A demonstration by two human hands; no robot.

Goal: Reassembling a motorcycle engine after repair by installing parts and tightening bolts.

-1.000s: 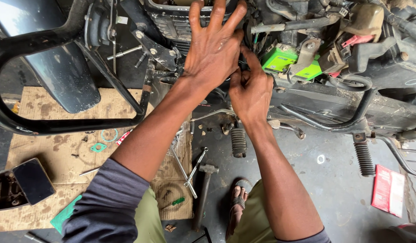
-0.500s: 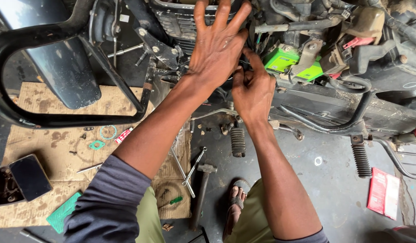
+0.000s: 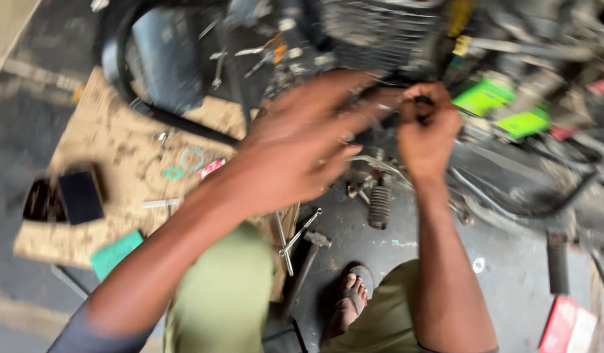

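A person's right hand [image 3: 427,127] pinches a small dark part beside the motorcycle engine [image 3: 380,33]. The blurred left hand [image 3: 302,147] hovers open-fingered, holding nothing, above a hammer [image 3: 308,261] on the floor.

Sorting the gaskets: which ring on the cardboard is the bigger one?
The pale ring, farther from the person; the smaller, greener ring lies beside it, nearer the dark box.

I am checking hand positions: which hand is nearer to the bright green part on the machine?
The right hand. It is closed just left of the bright green part, up against the machine. The left hand is spread open farther left and lower, blurred.
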